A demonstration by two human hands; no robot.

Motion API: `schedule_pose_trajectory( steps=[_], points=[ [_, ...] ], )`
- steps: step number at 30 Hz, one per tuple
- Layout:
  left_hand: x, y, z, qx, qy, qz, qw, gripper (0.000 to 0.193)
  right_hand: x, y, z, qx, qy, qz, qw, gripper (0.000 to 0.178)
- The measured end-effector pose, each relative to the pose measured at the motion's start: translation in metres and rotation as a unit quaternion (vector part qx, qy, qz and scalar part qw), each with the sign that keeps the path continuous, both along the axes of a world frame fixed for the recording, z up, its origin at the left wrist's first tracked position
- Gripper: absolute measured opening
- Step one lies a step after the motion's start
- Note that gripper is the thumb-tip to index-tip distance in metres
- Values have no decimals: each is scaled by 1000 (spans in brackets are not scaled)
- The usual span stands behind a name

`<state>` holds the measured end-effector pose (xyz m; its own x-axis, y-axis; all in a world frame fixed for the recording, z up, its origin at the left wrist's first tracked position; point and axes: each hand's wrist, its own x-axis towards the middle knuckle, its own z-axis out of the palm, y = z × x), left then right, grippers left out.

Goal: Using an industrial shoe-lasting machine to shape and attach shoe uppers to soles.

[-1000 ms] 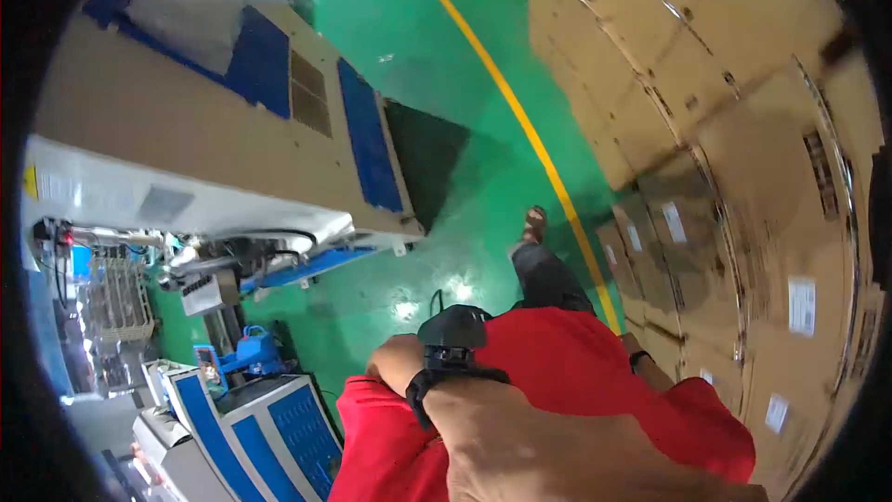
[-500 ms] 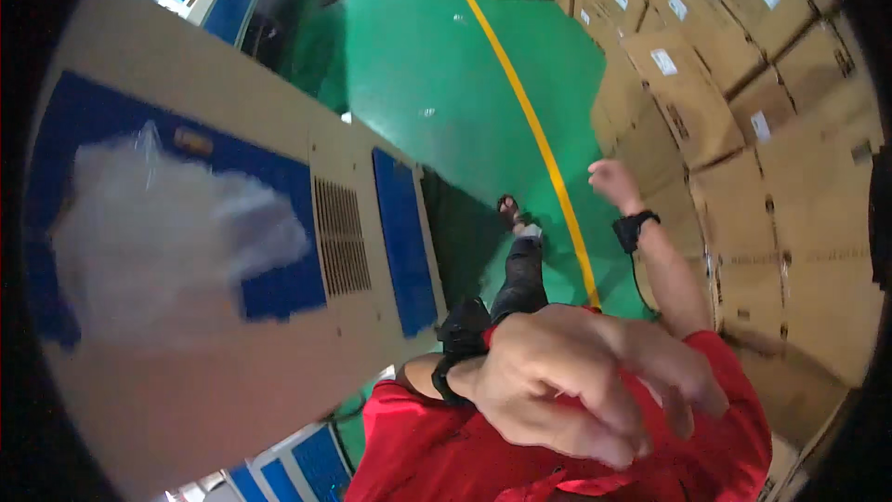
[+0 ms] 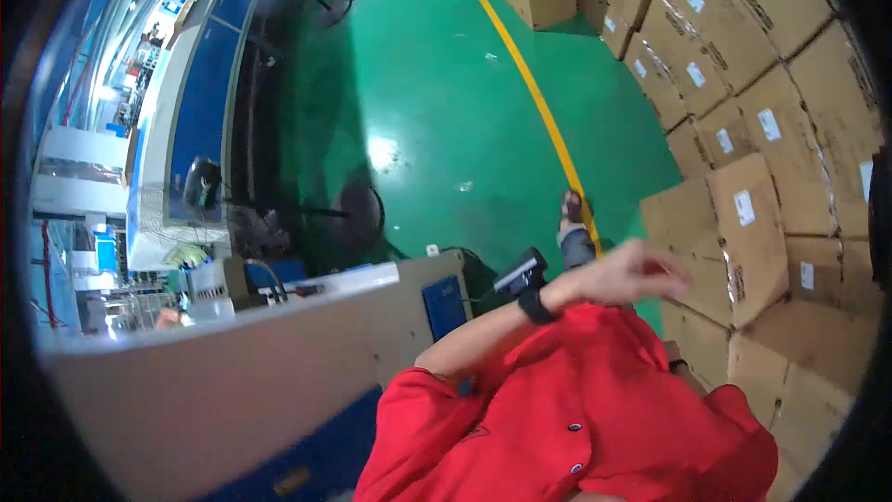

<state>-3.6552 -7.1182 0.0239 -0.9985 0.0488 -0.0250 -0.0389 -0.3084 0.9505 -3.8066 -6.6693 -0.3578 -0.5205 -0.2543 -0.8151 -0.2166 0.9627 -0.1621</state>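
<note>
My left hand is raised in front of the red shirt, blurred at the fingertips. Its fingers are loosely bent with a gap between them, and nothing shows in them. A black strap circles the left wrist, and a dark box-shaped device sits against it. Low on the right, most of my right hand is hidden beside the shirt; a dark band shows at its wrist, but its fingers cannot be made out. The nearest things to it are stacked brown cartons.
A beige cabinet with blue panels stands close on my left. Beyond it are a pedestal fan with a round base and a long workbench. A yellow line crosses the green floor. Cartons are piled along the right.
The view has moved forward past the blue panel with the plastic sheet. My left hand has swung forward and up in the picture; my right hand has dropped back, mostly out of sight.
</note>
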Motion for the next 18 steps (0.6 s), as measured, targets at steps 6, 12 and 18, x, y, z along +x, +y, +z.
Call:
schedule_pose_trajectory(
  steps=[6, 12, 18],
  points=[
    [117, -225, -302, -282, -528, 235, 766, 57, -64, -189, -90, -35, 8, 48, 998, 21],
    [245, -363, -222, -38, -496, 490, 716, 39, -241, -646, -77, -12, 107, 320, 941, 17],
    [251, -460, -235, 108, -332, 839, 417, 23, -262, -1130, 180, -465, 58, 200, 860, 21]
  ],
)
